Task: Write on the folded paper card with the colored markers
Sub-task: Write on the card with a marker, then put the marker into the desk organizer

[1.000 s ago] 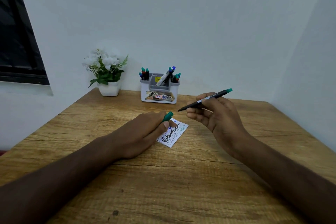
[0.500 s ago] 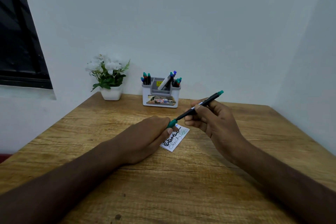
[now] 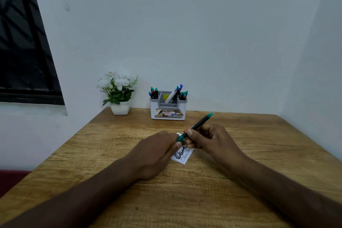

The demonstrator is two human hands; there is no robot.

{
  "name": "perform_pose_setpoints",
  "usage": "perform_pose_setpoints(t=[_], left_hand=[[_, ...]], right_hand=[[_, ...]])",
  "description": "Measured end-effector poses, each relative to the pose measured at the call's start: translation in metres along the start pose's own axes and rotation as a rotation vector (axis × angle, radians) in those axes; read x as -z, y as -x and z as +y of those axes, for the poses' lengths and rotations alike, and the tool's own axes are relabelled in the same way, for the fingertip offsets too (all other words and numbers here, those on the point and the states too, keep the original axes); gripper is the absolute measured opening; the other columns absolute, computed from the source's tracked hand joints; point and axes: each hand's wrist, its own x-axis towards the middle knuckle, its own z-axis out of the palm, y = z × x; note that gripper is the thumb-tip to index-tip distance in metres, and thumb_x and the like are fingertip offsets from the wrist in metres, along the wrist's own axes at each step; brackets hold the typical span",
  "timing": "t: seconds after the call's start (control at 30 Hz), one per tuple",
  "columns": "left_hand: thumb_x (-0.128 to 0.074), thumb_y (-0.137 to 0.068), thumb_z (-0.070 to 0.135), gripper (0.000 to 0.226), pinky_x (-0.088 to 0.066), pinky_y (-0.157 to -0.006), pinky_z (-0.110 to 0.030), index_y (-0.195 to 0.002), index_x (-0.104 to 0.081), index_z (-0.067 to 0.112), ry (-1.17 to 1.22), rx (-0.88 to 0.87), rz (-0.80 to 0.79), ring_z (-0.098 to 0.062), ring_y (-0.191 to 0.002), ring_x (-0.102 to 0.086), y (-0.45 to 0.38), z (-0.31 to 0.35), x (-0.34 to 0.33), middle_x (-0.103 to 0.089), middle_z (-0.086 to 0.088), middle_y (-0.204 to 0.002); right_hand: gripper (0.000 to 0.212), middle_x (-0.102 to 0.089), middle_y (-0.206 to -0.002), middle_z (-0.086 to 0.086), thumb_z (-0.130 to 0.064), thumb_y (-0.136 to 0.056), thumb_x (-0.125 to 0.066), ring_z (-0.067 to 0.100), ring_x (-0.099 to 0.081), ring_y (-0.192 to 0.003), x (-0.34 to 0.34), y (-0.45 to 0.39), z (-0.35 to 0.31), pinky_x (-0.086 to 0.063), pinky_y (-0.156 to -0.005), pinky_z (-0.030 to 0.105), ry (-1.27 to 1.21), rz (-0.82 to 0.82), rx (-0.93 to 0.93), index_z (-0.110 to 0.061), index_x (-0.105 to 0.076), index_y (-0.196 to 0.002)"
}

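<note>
A small white folded paper card (image 3: 182, 156) lies on the wooden table (image 3: 185, 200), with black and green writing on it. My right hand (image 3: 209, 139) holds a black marker with a green end (image 3: 200, 122), tilted up to the right above the card. My left hand (image 3: 157, 151) pinches the green cap (image 3: 180, 138), which sits on the marker's lower tip. Both hands meet just over the card's far end and hide part of it.
A white and grey marker holder (image 3: 168, 109) with several markers stands at the back of the table by the wall. A white pot with white flowers (image 3: 118, 94) is to its left. A dark window (image 3: 22, 52) is at the left.
My hands came together: the marker's tip, apart from the cap a second ago, now sits in the cap held by my left hand. The view tilted slightly upward.
</note>
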Motion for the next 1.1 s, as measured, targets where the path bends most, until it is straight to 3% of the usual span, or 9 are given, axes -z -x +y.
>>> perform_pose_setpoints(t=[0.2,0.3,0.43,0.53,0.63,0.7,0.83,0.97,1.1], left_hand=[[-0.052,-0.101,0.061,0.018,-0.044,-0.070,-0.026,-0.104,-0.052,0.043,0.121,-0.035,0.051,0.002,-0.088,-0.054,-0.004,-0.008,-0.002,-0.058,0.021,-0.095],[-0.065,-0.094,0.059,0.030,-0.043,-0.082,-0.018,-0.118,-0.056,0.044,0.224,-0.034,0.091,0.009,-0.107,-0.054,-0.005,-0.015,-0.004,-0.058,0.030,-0.115],[-0.059,-0.091,0.069,0.047,-0.042,-0.106,-0.028,-0.130,-0.058,0.042,0.153,-0.029,0.092,0.006,-0.128,-0.040,-0.007,-0.020,-0.006,-0.049,0.029,-0.134],[-0.049,-0.089,0.079,0.056,-0.040,-0.112,-0.038,-0.133,-0.057,0.045,0.058,-0.006,0.073,0.004,-0.132,-0.035,-0.009,-0.020,-0.005,-0.049,0.031,-0.136],[-0.049,-0.090,0.078,0.055,-0.041,-0.112,-0.039,-0.135,-0.057,0.046,0.067,-0.013,0.073,0.007,-0.131,-0.035,-0.009,-0.020,-0.005,-0.049,0.031,-0.136],[-0.049,-0.091,0.078,0.056,-0.040,-0.112,-0.039,-0.136,-0.056,0.045,0.076,-0.011,0.070,0.007,-0.131,-0.035,-0.009,-0.021,-0.005,-0.049,0.031,-0.136],[-0.051,-0.091,0.076,0.056,-0.040,-0.111,-0.039,-0.136,-0.057,0.044,0.070,-0.003,0.074,0.004,-0.131,-0.037,-0.010,-0.020,-0.005,-0.050,0.029,-0.138],[-0.051,-0.091,0.077,0.056,-0.040,-0.111,-0.039,-0.136,-0.056,0.044,0.061,0.002,0.075,0.002,-0.131,-0.038,-0.011,-0.022,-0.006,-0.050,0.028,-0.139],[-0.050,-0.091,0.077,0.056,-0.040,-0.111,-0.040,-0.137,-0.056,0.045,0.051,0.003,0.073,0.001,-0.131,-0.038,-0.012,-0.024,-0.007,-0.050,0.027,-0.139]], right_hand=[[0.014,-0.083,-0.096,0.004,-0.016,-0.097,-0.073,0.020,-0.080,-0.093,0.005,0.002,-0.010,-0.065,-0.091,0.037,0.073,0.058,0.072,-0.016,-0.076,-0.111],[0.041,-0.081,-0.090,0.010,-0.010,-0.094,-0.077,0.022,-0.080,-0.085,0.009,-0.004,-0.022,-0.066,-0.086,0.037,0.095,0.210,0.195,-0.023,-0.059,-0.129],[0.068,-0.080,-0.083,0.001,-0.016,-0.091,-0.083,0.008,-0.079,-0.078,0.010,-0.035,-0.052,-0.060,-0.077,0.017,0.302,0.340,0.381,-0.029,-0.040,-0.143],[0.055,-0.079,-0.081,-0.004,-0.017,-0.095,-0.078,0.002,-0.074,-0.072,0.002,-0.083,-0.082,-0.053,-0.067,0.010,0.469,0.355,0.529,-0.025,-0.046,-0.139],[0.025,-0.080,-0.080,0.000,-0.019,-0.102,-0.067,0.013,-0.074,-0.071,-0.014,-0.146,-0.100,-0.056,-0.071,0.024,0.551,0.363,0.597,-0.019,-0.058,-0.125],[0.013,-0.080,-0.081,0.004,-0.019,-0.104,-0.063,0.020,-0.074,-0.072,-0.024,-0.185,-0.102,-0.057,-0.075,0.031,0.590,0.334,0.567,-0.015,-0.063,-0.116],[0.010,-0.075,-0.084,0.012,-0.019,-0.104,-0.062,0.026,-0.072,-0.072,-0.035,-0.235,-0.086,-0.060,-0.072,0.038,0.769,0.284,0.497,-0.014,-0.063,-0.112],[0.013,-0.069,-0.098,0.015,-0.021,-0.104,-0.059,0.030,-0.066,-0.077,-0.037,-0.253,-0.070,-0.045,-0.066,0.032,0.908,0.310,0.406,-0.013,-0.062,-0.114],[0.015,-0.072,-0.111,0.014,-0.019,-0.099,-0.065,0.031,-0.070,-0.094,-0.036,-0.260,-0.057,-0.054,-0.074,0.034,1.008,0.235,0.283,-0.009,-0.073,-0.107]])
